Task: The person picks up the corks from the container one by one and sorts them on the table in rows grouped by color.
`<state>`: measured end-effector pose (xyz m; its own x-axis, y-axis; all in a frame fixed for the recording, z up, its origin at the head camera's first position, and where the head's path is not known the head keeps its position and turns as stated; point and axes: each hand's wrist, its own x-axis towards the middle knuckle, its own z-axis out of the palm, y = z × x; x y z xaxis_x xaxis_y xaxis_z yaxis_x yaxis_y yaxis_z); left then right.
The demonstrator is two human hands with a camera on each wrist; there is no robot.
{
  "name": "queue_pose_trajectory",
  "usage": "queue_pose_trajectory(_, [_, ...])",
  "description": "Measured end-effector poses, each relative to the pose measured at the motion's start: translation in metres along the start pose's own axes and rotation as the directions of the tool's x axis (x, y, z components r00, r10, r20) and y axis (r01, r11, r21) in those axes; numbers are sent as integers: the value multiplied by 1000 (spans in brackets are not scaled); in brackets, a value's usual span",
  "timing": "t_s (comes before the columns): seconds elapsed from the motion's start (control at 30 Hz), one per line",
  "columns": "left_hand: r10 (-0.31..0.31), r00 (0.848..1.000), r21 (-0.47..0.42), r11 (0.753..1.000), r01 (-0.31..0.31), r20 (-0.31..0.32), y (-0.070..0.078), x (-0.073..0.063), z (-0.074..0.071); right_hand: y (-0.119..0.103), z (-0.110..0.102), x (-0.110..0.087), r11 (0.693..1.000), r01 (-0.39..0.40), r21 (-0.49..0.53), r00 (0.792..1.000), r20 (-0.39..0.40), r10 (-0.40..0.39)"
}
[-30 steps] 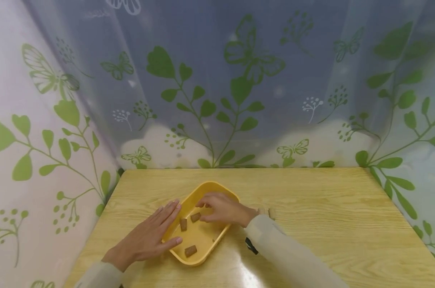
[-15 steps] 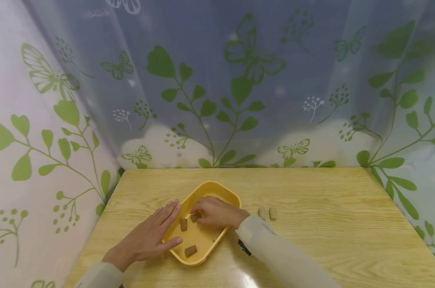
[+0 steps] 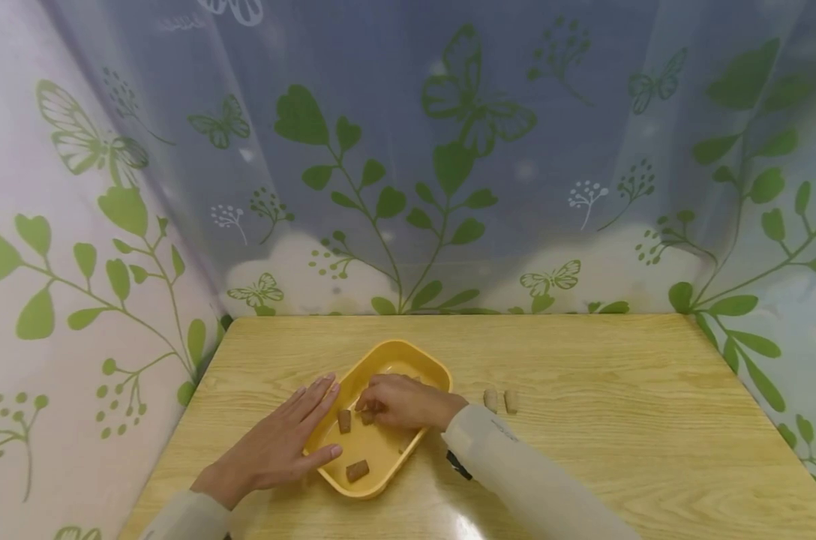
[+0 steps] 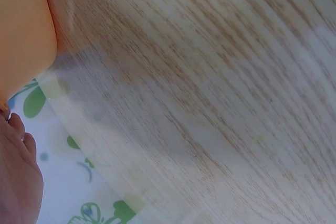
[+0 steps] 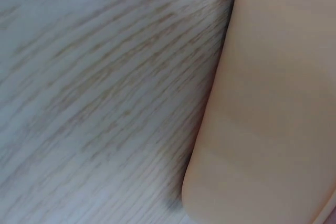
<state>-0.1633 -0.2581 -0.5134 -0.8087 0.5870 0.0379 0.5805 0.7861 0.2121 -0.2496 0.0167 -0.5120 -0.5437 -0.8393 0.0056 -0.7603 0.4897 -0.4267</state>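
A yellow tray (image 3: 427, 358), rounded at its corners, stands on the table. My left hand (image 3: 280, 439) lies along its left rim with straight fingers, and the left wrist view catches part of that hand (image 4: 18, 171) against the tray's outer wall (image 4: 26, 24). Inside the tray, my right hand (image 3: 401, 401) pinches a short brown cylinder (image 3: 368, 418) with curled fingers that partly cover it. A second brown cylinder (image 3: 343, 421) sits just left of those fingertips. Another brown cylinder (image 3: 357, 471) lies near the tray's front end. Only the tray's wall (image 5: 262, 103) and tabletop fill the right wrist view.
Two paler tan cylinders (image 3: 501, 401) stand side by side on the wooden table (image 3: 617, 420), right of the tray. A tiny crumb lies by the tray's right wall. Curtains (image 3: 394, 150) printed with leaves and butterflies enclose the back and sides.
My right hand has moved left and closed its fingers on the middle brown cylinder. Its sleeve no longer overlaps the two tan cylinders. The left hand has stayed in place.
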Motion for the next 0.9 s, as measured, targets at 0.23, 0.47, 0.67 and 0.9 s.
queue_pose_trajectory(0.23, [-7, 1000, -2, 1000, 7, 1, 2, 0, -1, -1, -1, -2, 1000, 7, 14, 1000, 25, -7])
queue_pose_trajectory(0.47, [-10, 1000, 0, 1000, 10, 0, 2, 0, -2, -5, -5, -3, 1000, -2, -7, 997, 79, 2])
queue_pose_trajectory(0.67, [-17, 1000, -20, 1000, 17, 4, 2, 0, -1, -7, -7, -4, 1000, -15, 7, 998, 56, 15])
queue_pose_trajectory(0.9, [-22, 1000, -16, 1000, 22, 0, 2, 0, -1, -2, -19, -11, 998, -18, 60, 1000, -3, 19])
